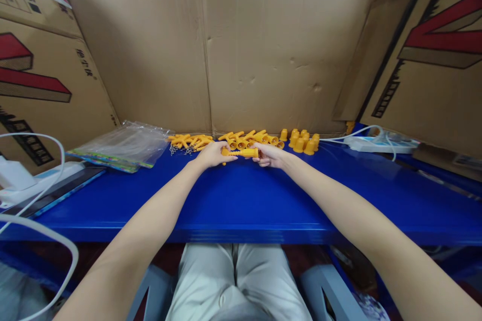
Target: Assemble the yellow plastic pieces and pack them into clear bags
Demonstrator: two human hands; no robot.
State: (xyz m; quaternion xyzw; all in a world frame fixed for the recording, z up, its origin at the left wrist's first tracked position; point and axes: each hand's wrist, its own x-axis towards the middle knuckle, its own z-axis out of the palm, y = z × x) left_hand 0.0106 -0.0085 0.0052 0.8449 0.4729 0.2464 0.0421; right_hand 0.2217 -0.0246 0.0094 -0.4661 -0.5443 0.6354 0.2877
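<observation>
Above the blue tabletop, a yellow plastic piece point(246, 152) with a ridged, thicker right part lies level between my hands. My left hand point(214, 154) is closed on its left end, thumb along the near side. My right hand point(271, 154) grips the right end with curled fingers. Whether it is one part or two joined parts I cannot tell. Just behind my hands are yellow cone-shaped parts point(241, 145) lying with open ends toward me. Branched yellow pieces point(190, 140) lie to the left, with small metal chains point(188, 150) near them.
Several yellow cups point(299, 144) stand upside down at right. Clear plastic bags point(124, 143) lie left. A white power strip point(380, 144) with a cable is at right; another strip point(41, 180) and cables are at left. Cardboard walls point(271, 60) enclose the blue table point(233, 200).
</observation>
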